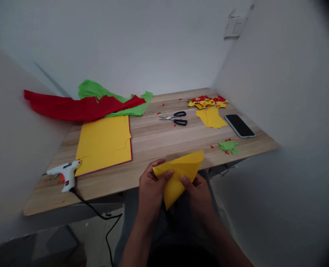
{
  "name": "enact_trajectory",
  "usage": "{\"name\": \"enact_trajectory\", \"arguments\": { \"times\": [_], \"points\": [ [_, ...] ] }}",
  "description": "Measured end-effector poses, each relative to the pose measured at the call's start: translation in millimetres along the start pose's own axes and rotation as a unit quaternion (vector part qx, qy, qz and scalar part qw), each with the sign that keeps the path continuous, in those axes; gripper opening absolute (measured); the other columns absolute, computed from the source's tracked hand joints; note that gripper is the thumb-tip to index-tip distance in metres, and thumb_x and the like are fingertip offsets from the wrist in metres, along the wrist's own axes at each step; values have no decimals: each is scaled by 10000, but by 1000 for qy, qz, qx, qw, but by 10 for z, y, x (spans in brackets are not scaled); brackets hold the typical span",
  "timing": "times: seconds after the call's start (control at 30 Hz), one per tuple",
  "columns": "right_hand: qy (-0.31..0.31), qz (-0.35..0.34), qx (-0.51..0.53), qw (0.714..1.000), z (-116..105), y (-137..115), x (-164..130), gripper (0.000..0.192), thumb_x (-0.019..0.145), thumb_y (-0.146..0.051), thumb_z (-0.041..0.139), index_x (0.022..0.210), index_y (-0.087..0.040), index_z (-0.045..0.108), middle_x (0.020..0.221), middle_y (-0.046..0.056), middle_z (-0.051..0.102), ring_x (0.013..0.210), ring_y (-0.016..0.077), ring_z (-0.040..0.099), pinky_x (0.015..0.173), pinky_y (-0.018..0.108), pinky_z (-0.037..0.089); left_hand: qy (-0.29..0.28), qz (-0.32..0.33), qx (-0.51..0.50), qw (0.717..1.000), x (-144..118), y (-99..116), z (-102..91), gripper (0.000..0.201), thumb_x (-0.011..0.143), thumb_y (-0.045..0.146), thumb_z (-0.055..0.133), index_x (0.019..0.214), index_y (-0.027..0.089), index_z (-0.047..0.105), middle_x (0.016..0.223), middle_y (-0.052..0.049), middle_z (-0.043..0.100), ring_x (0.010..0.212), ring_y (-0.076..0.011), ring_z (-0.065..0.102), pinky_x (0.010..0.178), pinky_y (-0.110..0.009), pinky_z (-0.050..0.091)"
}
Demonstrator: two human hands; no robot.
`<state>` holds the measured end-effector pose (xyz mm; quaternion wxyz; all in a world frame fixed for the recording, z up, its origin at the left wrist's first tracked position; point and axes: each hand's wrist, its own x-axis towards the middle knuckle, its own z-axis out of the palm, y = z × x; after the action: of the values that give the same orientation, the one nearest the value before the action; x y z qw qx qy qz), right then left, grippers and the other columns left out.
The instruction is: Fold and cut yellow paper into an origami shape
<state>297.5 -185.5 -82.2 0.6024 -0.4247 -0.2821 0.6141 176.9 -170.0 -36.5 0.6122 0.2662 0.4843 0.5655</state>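
Just off the near edge of the wooden bench [153, 142]: folded yellow paper [178, 176], pinched from both sides. Left hand [150, 189] gripping its left corner, thumb on top; right hand [199, 194] clasping the lower right edge. Farther back on the bench: yellow sheets [105, 142], glue gun [64, 173], scissors [175, 118], phone [239, 125], red and green tissue [89, 102].

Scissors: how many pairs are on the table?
1. The scissors lie open mid-table, between the yellow sheets and the small yellow pieces. Others could be hidden under the paper piles.
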Motion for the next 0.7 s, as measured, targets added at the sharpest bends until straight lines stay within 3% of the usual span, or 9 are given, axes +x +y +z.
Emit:
{"name": "enact_trajectory", "arguments": {
  "times": [0.13,0.27,0.43,0.53,0.7],
  "points": [
    [-50,-15,-19,998,-62,-40,6,317,781,-439,765,1011,-221,763,991,75,770,866,227,702,811,350,559,-4,-19,7,1000,41,54,-55,622,637,271,867,1197,179,610,757,4,736,634,-130,684,598,-207,534],
    [-37,-18,-54,998,-26,-103,-18,315,735,-439,795,949,-209,769,937,77,782,853,248,715,799,375,577,5,-24,29,999,21,81,-72,631,662,295,850,1226,175,594,670,19,718,544,-119,649,547,-201,516],
    [2,-5,-87,996,76,-163,-89,292,717,-432,806,883,-195,773,878,80,790,782,251,730,728,362,593,-6,-39,56,998,-55,97,-82,589,644,282,862,1169,176,618,659,3,725,562,-147,669,552,-230,539],
    [38,2,-99,994,129,-214,-155,303,693,-437,821,824,-169,767,822,94,787,695,244,722,653,349,597,-17,-29,79,996,-125,133,-78,444,679,342,842,1057,164,693,624,-3,708,579,-143,665,558,-215,531],
    [52,-8,-98,994,204,-311,-273,314,672,-430,840,837,-171,775,853,101,792,736,257,739,678,358,615,16,1,79,997,-262,251,-25,331,699,426,814,901,171,756,644,-9,703,569,-120,627,509,-176,487]
  ]
}}
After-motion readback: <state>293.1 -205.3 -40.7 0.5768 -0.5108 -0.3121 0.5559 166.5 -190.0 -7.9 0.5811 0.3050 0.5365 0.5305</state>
